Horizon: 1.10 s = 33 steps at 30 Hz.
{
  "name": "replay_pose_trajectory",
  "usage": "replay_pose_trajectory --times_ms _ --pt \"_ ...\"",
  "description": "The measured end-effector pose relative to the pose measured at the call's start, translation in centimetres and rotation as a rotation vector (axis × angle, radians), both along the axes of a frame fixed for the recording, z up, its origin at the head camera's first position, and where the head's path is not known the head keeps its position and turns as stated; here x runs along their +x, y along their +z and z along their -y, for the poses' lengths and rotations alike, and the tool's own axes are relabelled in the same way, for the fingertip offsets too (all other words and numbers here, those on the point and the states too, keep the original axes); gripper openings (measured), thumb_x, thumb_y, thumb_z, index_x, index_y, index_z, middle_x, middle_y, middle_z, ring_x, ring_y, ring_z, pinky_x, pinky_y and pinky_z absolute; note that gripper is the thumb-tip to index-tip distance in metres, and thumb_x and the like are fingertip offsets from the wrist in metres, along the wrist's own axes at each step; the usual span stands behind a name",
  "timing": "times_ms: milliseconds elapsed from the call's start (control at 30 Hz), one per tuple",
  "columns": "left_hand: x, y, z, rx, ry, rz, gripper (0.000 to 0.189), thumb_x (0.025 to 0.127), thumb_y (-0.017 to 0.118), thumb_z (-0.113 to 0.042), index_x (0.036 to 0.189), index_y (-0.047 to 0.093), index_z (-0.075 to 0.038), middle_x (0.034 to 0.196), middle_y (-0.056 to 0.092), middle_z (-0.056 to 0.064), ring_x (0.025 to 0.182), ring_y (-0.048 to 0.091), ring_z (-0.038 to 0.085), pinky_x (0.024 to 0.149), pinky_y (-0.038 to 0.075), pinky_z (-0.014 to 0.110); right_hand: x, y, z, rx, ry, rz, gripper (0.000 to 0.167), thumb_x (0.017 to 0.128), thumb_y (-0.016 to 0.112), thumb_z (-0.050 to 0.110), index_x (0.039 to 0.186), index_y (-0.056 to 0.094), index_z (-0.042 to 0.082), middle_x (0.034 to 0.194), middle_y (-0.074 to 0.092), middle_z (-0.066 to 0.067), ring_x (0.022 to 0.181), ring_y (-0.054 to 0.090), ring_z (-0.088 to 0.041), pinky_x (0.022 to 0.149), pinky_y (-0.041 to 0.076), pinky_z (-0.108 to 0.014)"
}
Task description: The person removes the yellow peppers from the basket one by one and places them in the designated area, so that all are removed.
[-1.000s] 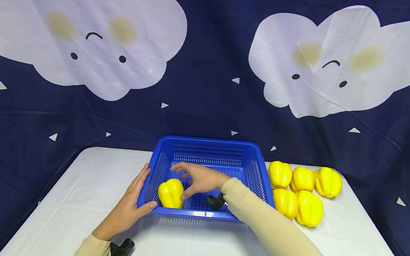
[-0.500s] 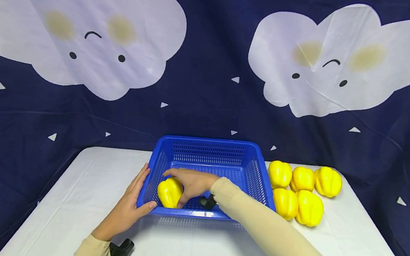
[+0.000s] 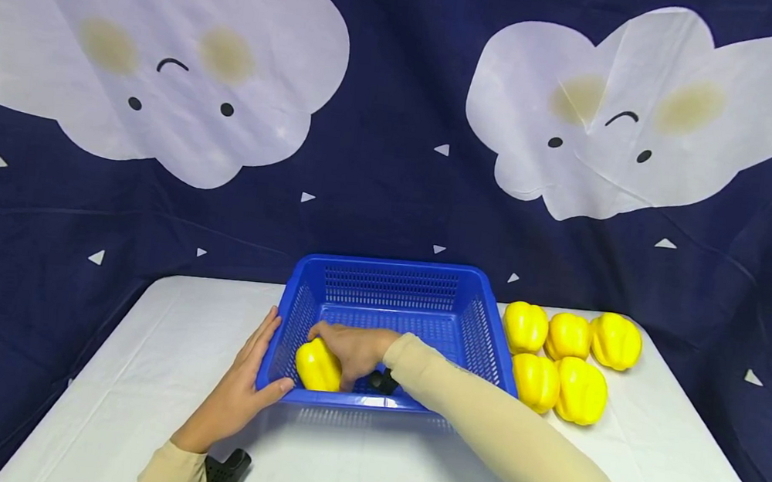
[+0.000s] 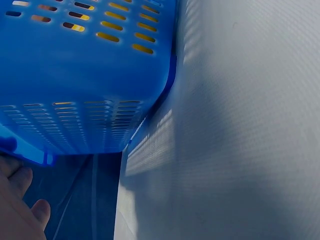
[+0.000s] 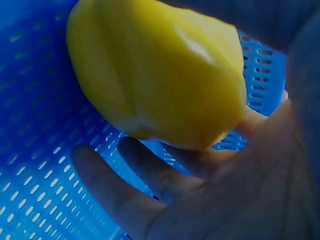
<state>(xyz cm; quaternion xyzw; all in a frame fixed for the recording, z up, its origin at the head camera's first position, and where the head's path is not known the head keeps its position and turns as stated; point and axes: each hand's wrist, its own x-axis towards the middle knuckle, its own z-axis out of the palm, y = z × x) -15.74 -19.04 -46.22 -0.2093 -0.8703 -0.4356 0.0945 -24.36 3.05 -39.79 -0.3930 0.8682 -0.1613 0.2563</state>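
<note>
A yellow bell pepper [image 3: 317, 365] sits in the front left corner of a blue perforated plastic basket [image 3: 370, 403]. My right hand [image 3: 356, 353] reaches into the basket and grips this pepper, thumb on the near side and fingers on the far side. In the right wrist view the pepper [image 5: 160, 75] lies between the thumb and the bent fingers; several fingers [image 5: 115, 192] show below it. My left hand [image 3: 239, 390] rests against the basket's left side, its fingers fairly straight along the wall and its thumb at the front corner of the rim.
Several more yellow bell peppers [image 3: 582, 392] stand in two rows on the white-covered table [image 3: 160, 343], just right of the basket. Behind the table hangs a dark blue cloth [image 3: 394, 156] with cloud prints. Each wrist carries a small black device [image 3: 228, 468].
My right hand has moved left and down from above the basket floor, and its fingers have closed round the pepper, which tilts slightly left. The left hand stays at the basket's side.
</note>
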Motion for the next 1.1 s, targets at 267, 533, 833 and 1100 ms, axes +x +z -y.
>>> replay_pose_trajectory --times_ms 267,533,833,1100 --pt "0.0 -0.1 0.1 0.004 -0.007 -0.007 0.088 0.094 0.068 -0.018 0.162 0.013 -0.009 0.169 0.001 -0.001 0.153 0.008 0.037 0.11 0.016 0.075 0.0 -0.2 0.7 0.038 0.019 -0.049 0.087 0.072 0.09 0.003 0.138 0.036 0.018 0.114 0.053 0.001 0.099 0.051 -0.011 0.097 0.044 -0.022" --pt "-0.1 -0.1 0.0 0.007 -0.009 -0.004 0.089 0.094 0.068 -0.019 0.162 0.012 -0.011 0.169 0.001 -0.001 0.153 0.008 0.037 0.11 0.015 0.075 -0.2 0.1 0.5 0.0 -0.005 -0.019 0.086 0.071 0.091 0.005 0.136 0.036 0.02 0.114 0.054 0.002 0.098 0.053 -0.011 0.091 0.046 -0.024" --pt "-0.2 -0.1 0.0 0.011 -0.007 -0.002 0.089 0.093 0.069 -0.018 0.162 0.013 -0.011 0.169 0.002 0.001 0.152 0.009 0.037 0.11 0.015 0.075 -0.6 1.2 -1.2 -0.168 -0.02 0.007 0.088 0.069 0.093 0.011 0.133 0.034 0.018 0.124 0.055 -0.002 0.103 0.055 -0.014 0.092 0.047 -0.027" --pt "-0.2 -0.2 0.0 0.016 -0.005 0.003 0.09 0.093 0.069 -0.019 0.162 0.013 -0.012 0.169 0.005 0.01 0.152 0.008 0.037 0.109 0.016 0.075 -0.4 1.8 -3.3 -0.273 -0.043 -0.013 0.089 0.07 0.091 0.012 0.136 0.032 0.017 0.129 0.054 -0.005 0.108 0.056 -0.017 0.095 0.047 -0.031"
